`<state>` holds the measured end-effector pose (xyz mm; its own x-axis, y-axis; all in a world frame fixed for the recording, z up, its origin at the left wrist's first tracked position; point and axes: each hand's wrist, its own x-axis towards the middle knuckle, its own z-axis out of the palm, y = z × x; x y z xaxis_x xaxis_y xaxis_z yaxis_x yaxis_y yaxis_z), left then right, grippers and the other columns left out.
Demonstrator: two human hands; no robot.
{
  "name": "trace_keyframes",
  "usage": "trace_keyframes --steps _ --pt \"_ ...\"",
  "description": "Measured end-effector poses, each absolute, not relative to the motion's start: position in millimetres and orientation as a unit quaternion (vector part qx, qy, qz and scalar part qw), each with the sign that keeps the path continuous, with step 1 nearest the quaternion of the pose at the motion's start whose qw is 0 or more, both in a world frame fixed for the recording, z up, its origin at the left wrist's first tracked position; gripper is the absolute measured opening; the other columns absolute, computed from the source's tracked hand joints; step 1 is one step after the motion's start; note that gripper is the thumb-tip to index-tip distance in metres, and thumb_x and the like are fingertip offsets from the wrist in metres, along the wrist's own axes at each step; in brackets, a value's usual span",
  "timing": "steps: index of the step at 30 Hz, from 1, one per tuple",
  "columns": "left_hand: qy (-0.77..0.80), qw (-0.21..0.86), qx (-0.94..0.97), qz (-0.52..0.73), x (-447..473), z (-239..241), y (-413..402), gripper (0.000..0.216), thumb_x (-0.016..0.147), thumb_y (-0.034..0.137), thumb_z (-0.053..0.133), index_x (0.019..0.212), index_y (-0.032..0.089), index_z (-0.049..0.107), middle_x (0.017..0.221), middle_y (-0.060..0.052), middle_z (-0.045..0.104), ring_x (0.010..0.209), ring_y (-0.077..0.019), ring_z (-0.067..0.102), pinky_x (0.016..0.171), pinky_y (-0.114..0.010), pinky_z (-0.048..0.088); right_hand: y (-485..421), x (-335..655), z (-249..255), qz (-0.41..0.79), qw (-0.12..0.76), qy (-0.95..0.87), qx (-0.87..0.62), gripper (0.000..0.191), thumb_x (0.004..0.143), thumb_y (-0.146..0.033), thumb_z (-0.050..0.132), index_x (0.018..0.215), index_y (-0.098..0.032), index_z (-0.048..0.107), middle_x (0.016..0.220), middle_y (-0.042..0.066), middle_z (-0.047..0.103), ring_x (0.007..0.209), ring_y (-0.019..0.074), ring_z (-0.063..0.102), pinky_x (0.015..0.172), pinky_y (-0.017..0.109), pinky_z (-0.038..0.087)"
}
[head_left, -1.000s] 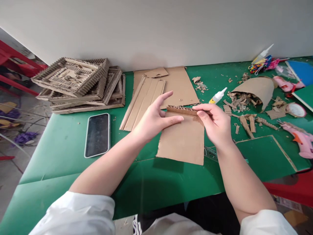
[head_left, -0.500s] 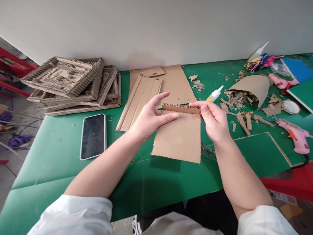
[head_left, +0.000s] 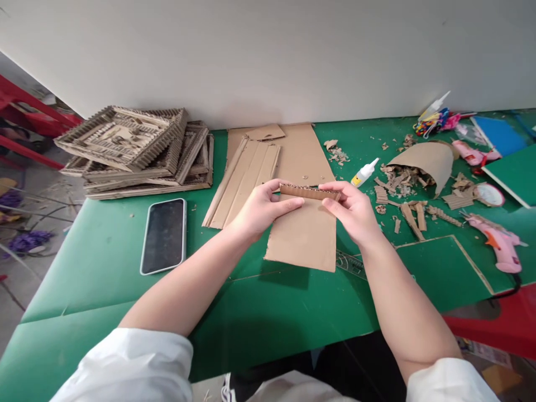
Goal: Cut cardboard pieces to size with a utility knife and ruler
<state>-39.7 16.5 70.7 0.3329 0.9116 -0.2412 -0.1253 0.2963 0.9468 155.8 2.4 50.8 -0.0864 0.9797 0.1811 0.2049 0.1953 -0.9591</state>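
Observation:
Between my hands is a rectangular cardboard sheet (head_left: 302, 240), held above the table and tilted toward me. A narrow corrugated cardboard strip (head_left: 307, 192) stands along its far edge, its fluted side facing up. My left hand (head_left: 268, 209) grips the left end, thumb on the near face and fingers behind. At the right end my right hand (head_left: 349, 209) does the same, thumb in front and fingertips over the strip's top. A clear ruler (head_left: 350, 264) pokes out beneath the sheet's right side. Just beyond my right hand lies a white glue bottle (head_left: 365, 172).
Stacked cardboard frames (head_left: 125, 148) and a phone (head_left: 164, 237) are on the left. Flat cardboard pieces (head_left: 301, 151) lie by the wall. To the right are cardboard scraps (head_left: 402, 173), a curved cardboard piece (head_left: 433, 159), a pink glue gun (head_left: 498, 240) and a green board (head_left: 444, 271).
My left fingers, spread before, have closed on the left end of the sheet and strip. My right hand has shifted its grip, thumb now on the near face.

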Motion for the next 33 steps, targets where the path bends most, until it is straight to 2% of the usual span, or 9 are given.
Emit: trace_keyframes --steps 2,6,13,20,33 --pt "0.434 0.681 0.447 0.386 -38 67 17 0.029 0.07 0.026 0.075 0.09 0.016 0.057 0.069 0.0 0.068 0.059 -0.0136 0.065 0.053 -0.023 0.054 5 154 47 0.425 0.475 -0.591 -0.495 0.03 0.072 -0.041 0.07 0.098 -0.026 0.066 0.083 -0.001 0.068 0.066 0.0117 0.059 0.058 0.025 0.048" --pt "0.443 0.683 0.429 0.391 -35 59 20 0.029 0.07 0.024 0.074 0.092 0.017 0.056 0.065 0.002 0.066 0.057 -0.0132 0.064 0.054 -0.024 0.053 10 152 40 0.421 0.479 -0.573 -0.515 0.028 0.073 -0.036 0.068 0.098 -0.024 0.067 0.088 0.001 0.07 0.071 0.0135 0.062 0.064 0.028 0.051" --pt "0.447 0.658 0.452 0.403 -34 46 23 0.041 0.072 0.024 0.072 0.108 0.02 0.053 0.063 0.002 0.065 0.054 -0.0132 0.062 0.05 -0.023 0.05 15 156 35 0.399 0.435 -0.611 -0.527 0.024 0.076 -0.035 0.064 0.096 -0.023 0.068 0.093 0.003 0.071 0.081 0.0173 0.065 0.072 0.033 0.053" --pt "0.454 0.593 0.519 0.416 -36 45 21 0.054 0.072 0.029 0.071 0.121 0.02 0.049 0.056 0.004 0.06 0.048 -0.0104 0.056 0.045 -0.019 0.041 17 160 29 0.394 0.438 -0.624 -0.514 0.023 0.078 -0.037 0.062 0.097 -0.024 0.066 0.097 0.003 0.07 0.086 0.018 0.065 0.077 0.035 0.052" --pt "0.447 0.599 0.522 0.411 -35 50 17 0.06 0.073 0.031 0.071 0.126 0.021 0.045 0.062 0.002 0.063 0.055 -0.014 0.061 0.052 -0.023 0.049 15 161 36 0.408 0.448 -0.615 -0.504 0.022 0.078 -0.035 0.063 0.097 -0.024 0.068 0.095 0.003 0.071 0.085 0.0168 0.064 0.076 0.033 0.052"
